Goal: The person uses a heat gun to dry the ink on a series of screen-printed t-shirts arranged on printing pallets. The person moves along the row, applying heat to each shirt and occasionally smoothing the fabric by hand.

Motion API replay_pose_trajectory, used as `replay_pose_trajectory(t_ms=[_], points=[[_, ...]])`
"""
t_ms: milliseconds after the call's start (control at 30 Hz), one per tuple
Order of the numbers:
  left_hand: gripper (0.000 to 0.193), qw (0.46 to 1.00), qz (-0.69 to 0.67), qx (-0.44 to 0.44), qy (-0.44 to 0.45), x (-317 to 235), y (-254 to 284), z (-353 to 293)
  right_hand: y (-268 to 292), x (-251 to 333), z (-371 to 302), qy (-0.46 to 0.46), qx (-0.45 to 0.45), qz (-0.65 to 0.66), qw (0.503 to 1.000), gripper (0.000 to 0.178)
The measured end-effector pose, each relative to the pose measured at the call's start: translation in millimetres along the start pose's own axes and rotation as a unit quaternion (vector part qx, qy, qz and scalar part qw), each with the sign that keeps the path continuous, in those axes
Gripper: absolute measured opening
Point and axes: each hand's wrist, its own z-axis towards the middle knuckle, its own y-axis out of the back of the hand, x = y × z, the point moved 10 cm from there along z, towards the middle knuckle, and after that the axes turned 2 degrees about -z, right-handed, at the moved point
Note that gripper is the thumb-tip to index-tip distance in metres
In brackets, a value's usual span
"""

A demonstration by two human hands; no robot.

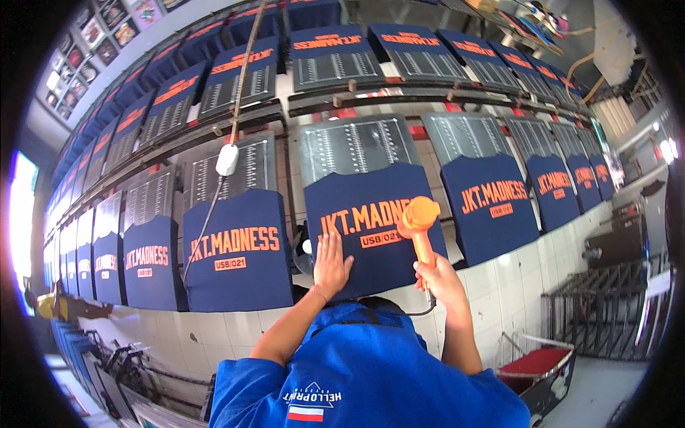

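In front of me a navy T-shirt with orange lettering is stretched over a dark platen marked with white ruler lines. My right hand is wrapped round the handle of an orange hair dryer, whose head is over the right part of the print and hides some letters. A dark cord runs down from the handle. My left hand lies flat, fingers stretched out, on the lower left of the shirt, just under the lettering, holding nothing.
Several more platens with matching navy shirts, such as the left neighbour shirt and the right neighbour shirt, stand in long rows. A white socket hangs on a cord at left. A black rack and a red-lined cart are at right.
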Motion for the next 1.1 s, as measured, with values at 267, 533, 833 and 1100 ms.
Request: replay_pose_trajectory(t_ms=[267, 533, 833, 1100], points=[[0.071, 0.978, 0.067, -0.139, 0.142, 95, 109, -13, -29, 11, 1, 0.013, 0.045, 0.074, 0.996, 0.021], [0.043, 0.898, 0.111, -0.218, 0.367, 324, 212, -98, -85, 29, -13, 0.014, 0.121, 0.097, 0.988, 0.035], [0.030, 0.914, 0.127, -0.296, 0.249, 373, 313, -228, -226, 38, -9, -0.002, 0.188, 0.097, 0.977, 0.033], [0.024, 0.805, 0.256, -0.449, 0.291, 512, 520, -395, -378, 44, 12, 0.002, 0.154, 0.092, 0.984, 0.026]])
